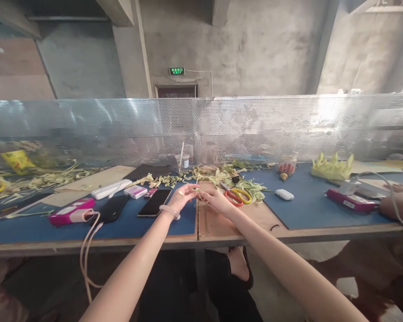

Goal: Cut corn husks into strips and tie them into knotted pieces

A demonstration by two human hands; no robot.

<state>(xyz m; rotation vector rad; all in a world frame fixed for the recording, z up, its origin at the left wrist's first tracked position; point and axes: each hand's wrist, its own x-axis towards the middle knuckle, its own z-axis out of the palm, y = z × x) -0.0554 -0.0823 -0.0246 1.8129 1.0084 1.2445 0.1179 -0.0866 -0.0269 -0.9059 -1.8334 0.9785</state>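
My left hand (180, 196), with a pale bracelet (169, 212) at the wrist, meets my right hand (216, 200) over the middle of the table. Both hands have their fingers pinched on a small pale-green plant strip (198, 191), mostly hidden by the fingertips. Just right of my right hand lie scissors with red and yellow handles (247, 194). Behind the hands spreads a heap of greenish leaf strips (218, 172). Knobbly pale-green pieces (170, 180) lie behind my left hand. A black phone (154, 204) rests left of it.
A plastic cup with a straw (183, 161) stands before the perforated metal screen (221, 129). Left are a dark phone (112, 209) and a magenta device (72, 212) with cables. Right are a white case (284, 194), a glass jar (287, 164) and another person's arm (398, 205).
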